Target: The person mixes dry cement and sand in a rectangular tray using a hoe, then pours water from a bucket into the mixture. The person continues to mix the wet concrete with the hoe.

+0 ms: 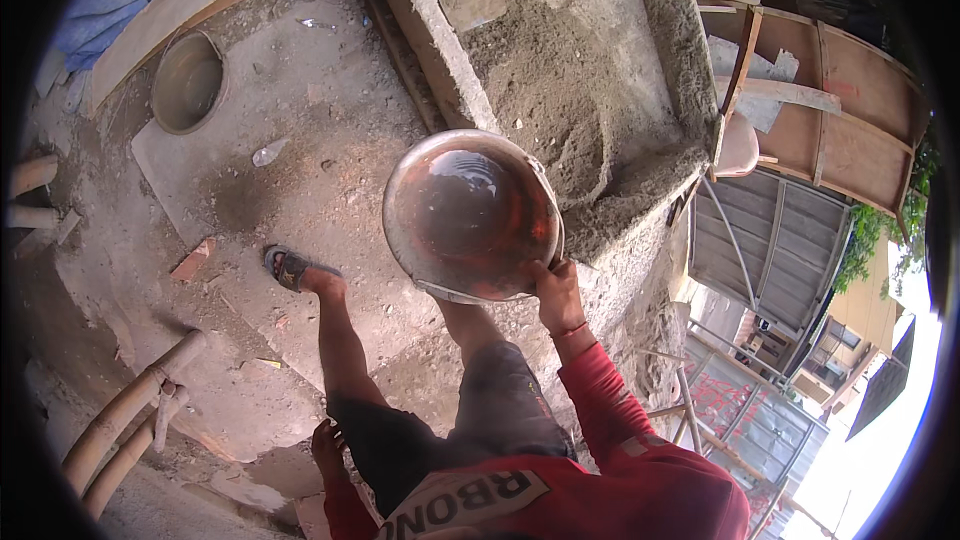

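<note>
My right hand (556, 292) grips the rim of a round bucket (401, 229) at its near right side. Grey, murky water (457, 202) in the bucket reflects light, and the inner wall shows reddish patches. The bucket is held up in front of my right leg and hides that foot. Down by my left thigh hangs my left hand (328, 446), loosely curled with its fingers a little apart and nothing visible in it. Beyond the bucket, a heap of damp sand or mortar mix (547, 82) lies inside a low concrete-walled bay (431, 37).
A shovel (476, 0) with a wooden handle rests across the bay. Another container (187, 82) holding murky liquid stands at the upper left. A brick piece (193, 259) lies near my sandalled left foot (289, 268). Bamboo poles (135, 405) jut in at lower left.
</note>
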A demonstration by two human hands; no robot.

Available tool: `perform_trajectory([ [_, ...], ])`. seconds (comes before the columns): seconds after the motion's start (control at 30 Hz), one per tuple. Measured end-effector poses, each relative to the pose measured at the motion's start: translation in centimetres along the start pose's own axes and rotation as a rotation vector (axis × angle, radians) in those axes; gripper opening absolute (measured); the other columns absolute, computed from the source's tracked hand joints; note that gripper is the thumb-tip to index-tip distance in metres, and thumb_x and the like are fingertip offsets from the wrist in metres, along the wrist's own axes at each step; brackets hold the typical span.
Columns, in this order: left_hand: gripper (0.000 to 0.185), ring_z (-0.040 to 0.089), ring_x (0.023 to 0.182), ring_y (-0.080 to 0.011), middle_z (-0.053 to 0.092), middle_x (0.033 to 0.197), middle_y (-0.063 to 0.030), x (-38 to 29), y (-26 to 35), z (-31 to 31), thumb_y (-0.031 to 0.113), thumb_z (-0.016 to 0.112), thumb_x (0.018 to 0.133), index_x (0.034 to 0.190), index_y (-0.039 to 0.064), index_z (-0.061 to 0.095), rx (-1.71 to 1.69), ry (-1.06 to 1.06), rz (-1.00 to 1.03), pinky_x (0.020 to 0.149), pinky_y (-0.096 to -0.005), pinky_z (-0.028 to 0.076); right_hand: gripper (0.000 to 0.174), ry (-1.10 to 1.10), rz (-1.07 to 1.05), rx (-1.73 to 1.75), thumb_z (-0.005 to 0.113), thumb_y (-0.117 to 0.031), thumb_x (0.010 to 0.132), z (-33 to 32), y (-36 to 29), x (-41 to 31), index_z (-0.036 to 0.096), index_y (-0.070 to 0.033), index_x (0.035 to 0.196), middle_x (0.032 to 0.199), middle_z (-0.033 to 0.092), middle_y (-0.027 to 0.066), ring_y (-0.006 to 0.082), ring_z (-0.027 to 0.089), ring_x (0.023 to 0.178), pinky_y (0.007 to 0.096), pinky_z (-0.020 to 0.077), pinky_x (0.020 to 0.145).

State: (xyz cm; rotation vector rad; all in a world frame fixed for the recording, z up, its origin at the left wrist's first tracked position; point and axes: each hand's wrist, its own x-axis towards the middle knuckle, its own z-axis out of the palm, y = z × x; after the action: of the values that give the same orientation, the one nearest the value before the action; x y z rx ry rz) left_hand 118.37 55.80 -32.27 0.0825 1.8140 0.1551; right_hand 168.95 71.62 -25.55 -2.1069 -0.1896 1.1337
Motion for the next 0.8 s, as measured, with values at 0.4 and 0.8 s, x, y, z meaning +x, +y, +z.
perform_trajectory([
  [0.4, 0.037, 0.066, 0.094, -0.0225, 0.07, 0.106, -0.0148, -1.1, -5.8, 5.6, 0.026, 0.05, 0.1, 0.118, -0.001, 0.067, 0.542, -0.077, 0.255, 0.081, -0.0367, 0.052, 0.04, 0.509, -0.037, -0.947, 0.062, -0.029, 0.079, -26.8, -0.5, 10.1, 0.068, 0.008, 0.094, 0.093, 0.069, 0.0315, 0.0454, 0.069, 0.093, 0.0498, 0.0542, 0.086],
  [0.8, 0.03, 0.058, 0.074, -0.0108, 0.067, 0.091, -0.0042, -5.8, -2.8, 10.7, 0.02, 0.055, 0.099, 0.117, 0.001, 0.068, 0.541, -0.016, 0.176, 0.062, -0.0275, 0.047, 0.041, 0.486, 0.077, -1.085, 0.067, -0.033, 0.08, -37.3, -2.2, 14.7, 0.072, 0.003, 0.098, 0.099, 0.069, 0.0322, 0.0454, 0.067, 0.102, 0.0493, 0.0537, 0.09],
])
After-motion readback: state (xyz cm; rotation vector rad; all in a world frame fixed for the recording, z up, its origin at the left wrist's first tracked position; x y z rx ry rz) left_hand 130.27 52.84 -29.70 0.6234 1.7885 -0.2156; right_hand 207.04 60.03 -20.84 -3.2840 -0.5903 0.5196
